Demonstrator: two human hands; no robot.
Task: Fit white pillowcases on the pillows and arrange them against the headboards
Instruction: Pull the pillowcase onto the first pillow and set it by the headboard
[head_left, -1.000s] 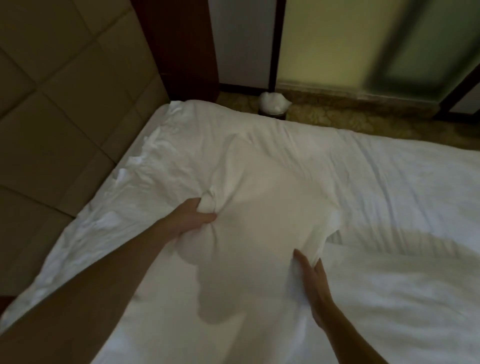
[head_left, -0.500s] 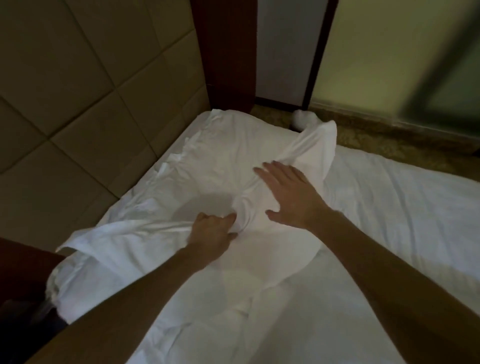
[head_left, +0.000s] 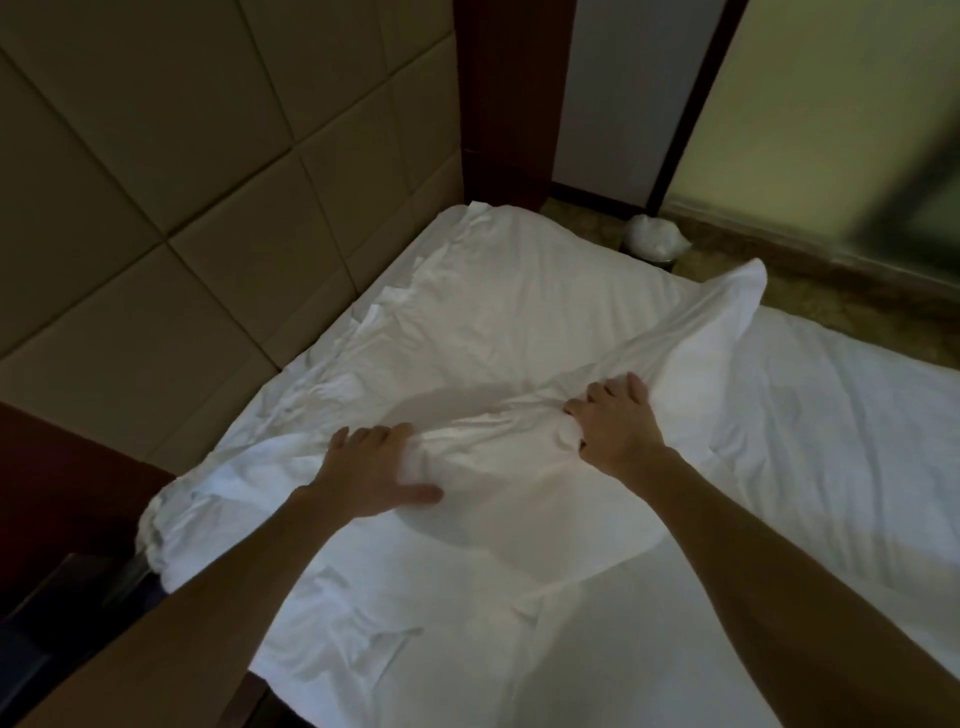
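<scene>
Both your arms reach forward, bare to the elbow, converging from the bottom corners of the view. Your left hand (head_left: 371, 475) lies palm down, the fingers (head_left: 363, 435) curled forward over a bunched ridge of white fabric (head_left: 493, 431), the thumb splayed out to the right and pressed flat. Your right hand (head_left: 615, 423) sits farther forward and to the right of the left fingers, its wrist bent, knuckles up. Its fingers appear clenched on the same ridge, with a wad of cloth showing under the palm, though the dim light makes the grip hard to confirm. The two hands are near each other, not touching.
</scene>
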